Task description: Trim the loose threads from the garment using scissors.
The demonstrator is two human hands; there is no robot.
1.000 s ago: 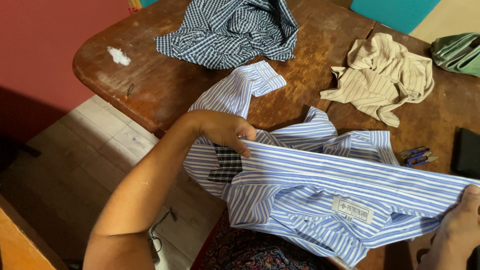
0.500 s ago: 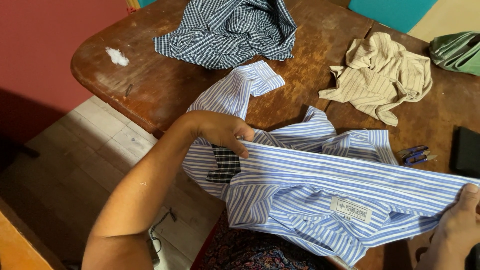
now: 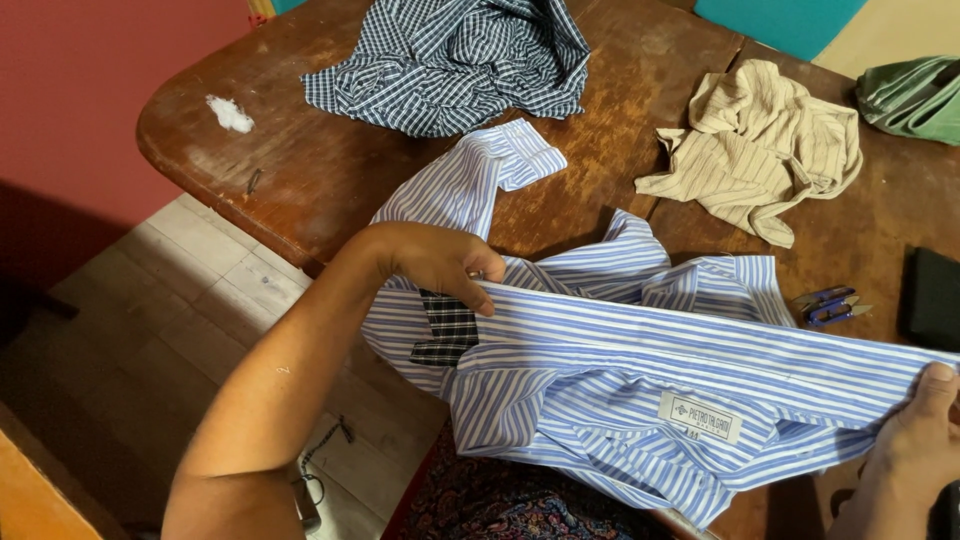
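At the near edge of the worn brown wooden bench, a blue-and-white striped cotton shirt is stretched taut between two hands. The right hand is cut off by the frame's corner; only its thumb and part of the palm show, closed on the shirt's stretched band at its far end. The left hand pinches the other end of that band, fingers curled over the top edge, so what lies under its palm is hidden.

The shirt hangs half off the bench toward the person. A white sewn label sits below the stretched band, and a small black-and-white checked patch shows just under the left hand. One cuffed sleeve runs away from the shirt across the bench.

Beyond that sleeve lies a crumpled dark blue checked shirt. Right of it, well apart from the striped shirt, is a rumpled beige striped shirt, and past that a folded green cloth, cropped by the frame. Small blue thread snips lie just beside the striped shirt, next to a black object too cropped to identify. A white tuft rests near the bench's left end. Pale floorboards and a red wall lie left of the bench.
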